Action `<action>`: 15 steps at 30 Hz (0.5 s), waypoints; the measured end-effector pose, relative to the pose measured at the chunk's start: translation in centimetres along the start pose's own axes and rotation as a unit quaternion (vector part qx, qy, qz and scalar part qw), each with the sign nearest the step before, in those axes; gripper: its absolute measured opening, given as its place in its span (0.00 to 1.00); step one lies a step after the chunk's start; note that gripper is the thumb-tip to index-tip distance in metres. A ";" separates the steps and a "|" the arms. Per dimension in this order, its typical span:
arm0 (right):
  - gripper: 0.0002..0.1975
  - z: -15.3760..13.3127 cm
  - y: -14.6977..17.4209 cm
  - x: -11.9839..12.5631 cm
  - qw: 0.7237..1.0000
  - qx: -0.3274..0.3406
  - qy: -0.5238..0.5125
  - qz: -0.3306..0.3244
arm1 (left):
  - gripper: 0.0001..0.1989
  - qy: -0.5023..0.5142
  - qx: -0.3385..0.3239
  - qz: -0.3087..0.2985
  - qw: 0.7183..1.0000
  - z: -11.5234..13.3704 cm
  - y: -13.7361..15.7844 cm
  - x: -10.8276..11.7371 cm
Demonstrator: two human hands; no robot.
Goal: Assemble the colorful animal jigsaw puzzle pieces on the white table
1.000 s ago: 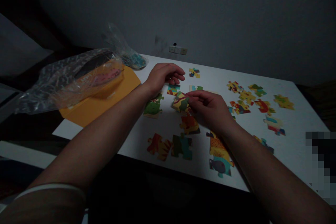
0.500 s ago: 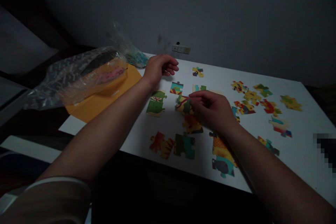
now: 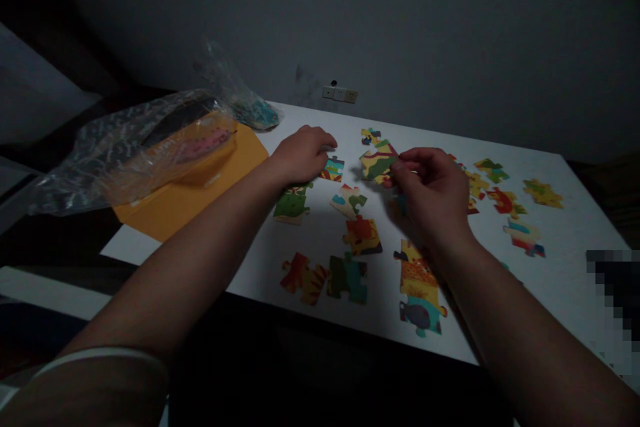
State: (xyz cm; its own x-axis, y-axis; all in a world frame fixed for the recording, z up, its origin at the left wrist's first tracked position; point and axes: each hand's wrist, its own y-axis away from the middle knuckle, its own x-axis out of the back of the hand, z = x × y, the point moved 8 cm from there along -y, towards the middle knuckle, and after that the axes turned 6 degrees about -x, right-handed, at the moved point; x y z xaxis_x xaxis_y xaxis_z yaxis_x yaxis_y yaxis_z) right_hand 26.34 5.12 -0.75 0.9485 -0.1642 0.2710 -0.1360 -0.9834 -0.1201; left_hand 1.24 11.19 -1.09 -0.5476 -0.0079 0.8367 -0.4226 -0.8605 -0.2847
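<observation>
My right hand (image 3: 430, 177) pinches a yellow and green puzzle piece (image 3: 377, 161) with a dark red stripe, its face tilted towards me above the table. My left hand (image 3: 303, 153) rests low at the table, its bent fingers and thumb at the edge of a small teal puzzle piece (image 3: 333, 168); part of that grip is hidden. Just below lies a green puzzle section (image 3: 291, 203), partly under my wrist. A cream and green piece (image 3: 349, 201) and an orange piece (image 3: 363, 235) lie nearer to me. Behind the held piece is a yellow piece (image 3: 371, 136).
Several loose pieces, such as a red one (image 3: 506, 200), lie to the right. Joined pieces (image 3: 419, 277) lie near the front edge of the white table (image 3: 560, 280). At left are an orange envelope (image 3: 195, 193), a clear plastic bag (image 3: 125, 153) and another bag (image 3: 257, 113).
My right hand has lifted its puzzle piece and moved up and right, uncovering the cream and green piece. My left hand has come down to the teal piece.
</observation>
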 end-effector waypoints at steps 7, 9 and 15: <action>0.35 -4.2 0.0 3.6 0.997 0.069 0.012 0.035 | 0.30 -0.064 -0.052 -0.091 0.992 1.1 0.3 -1.0; 0.35 -5.1 -0.9 4.7 0.992 0.084 0.094 0.021 | 0.30 -0.067 -0.058 -0.094 0.992 1.2 0.2 -0.9; 0.20 -1.1 -7.6 7.4 0.957 0.014 0.290 0.015 | 0.25 -0.056 -0.062 -0.081 0.993 0.9 0.1 -0.9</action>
State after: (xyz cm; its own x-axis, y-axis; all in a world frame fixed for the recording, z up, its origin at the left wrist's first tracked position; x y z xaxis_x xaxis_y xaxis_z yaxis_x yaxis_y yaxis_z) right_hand 34.11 11.31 3.25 0.6250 -0.2152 0.7504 -0.1456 -0.9765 -0.1587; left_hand 2.39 10.64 -1.44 -0.3851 0.0630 0.9207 -0.5878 -0.7859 -0.1920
